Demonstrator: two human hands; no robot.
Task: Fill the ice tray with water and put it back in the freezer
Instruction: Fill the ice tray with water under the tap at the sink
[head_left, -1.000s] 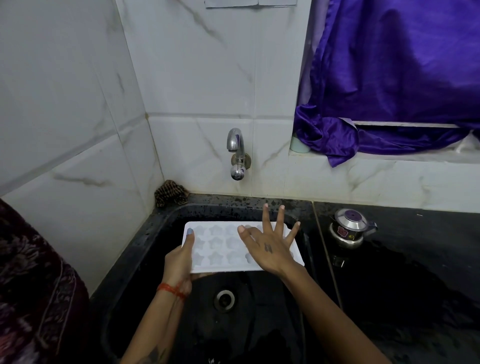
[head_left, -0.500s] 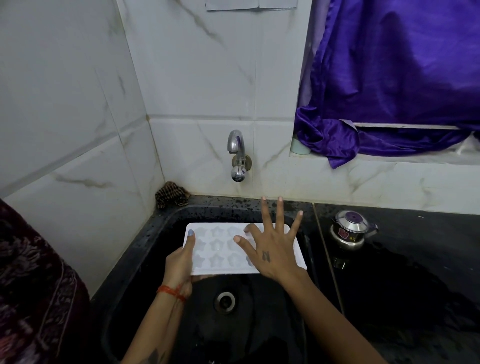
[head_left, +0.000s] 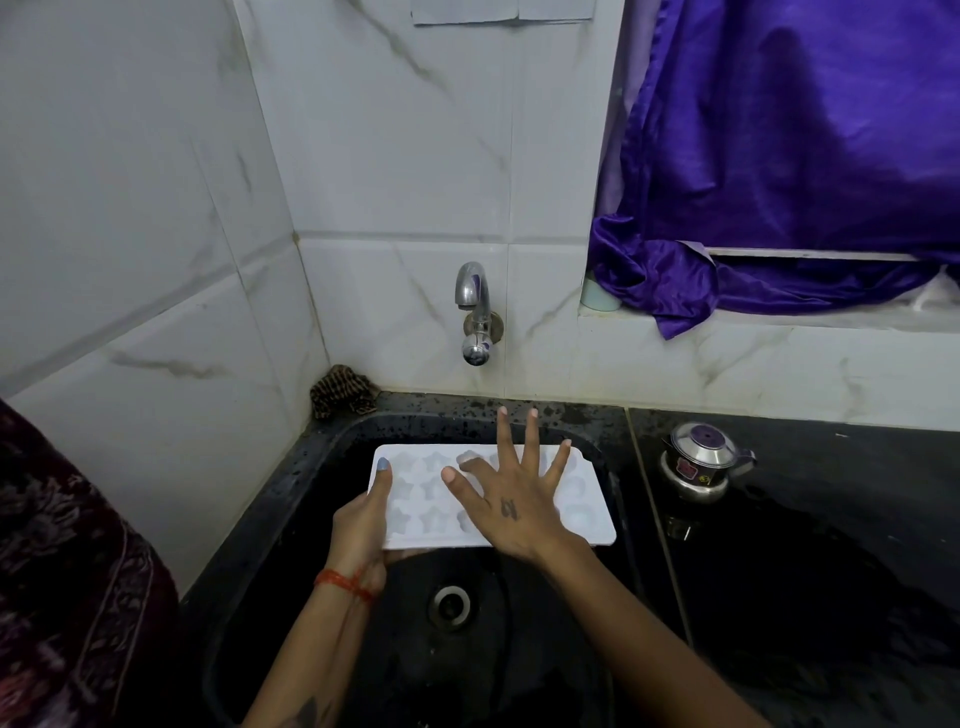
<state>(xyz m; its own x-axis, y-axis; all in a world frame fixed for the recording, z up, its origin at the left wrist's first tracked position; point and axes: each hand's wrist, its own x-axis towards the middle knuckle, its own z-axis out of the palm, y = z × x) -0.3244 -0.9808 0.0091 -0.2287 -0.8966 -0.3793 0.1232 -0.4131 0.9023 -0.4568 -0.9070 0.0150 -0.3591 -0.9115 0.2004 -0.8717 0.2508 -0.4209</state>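
A white ice tray with star-shaped and round cells is held level over the black sink, below the wall tap. My left hand grips the tray's left edge, thumb on top and fingers underneath. Spread flat, my right hand hovers over the tray's middle with straight fingers pointing toward the tap; whether it touches the tray I cannot tell. No water runs from the tap.
The sink drain lies below the tray. A small steel pot stands on the wet black counter to the right. A brown scrubber sits in the sink's back left corner. A purple curtain hangs over the sill.
My right hand has slid a little forward over the tray toward the tap, fingers still spread. The tray and my left hand have barely moved.
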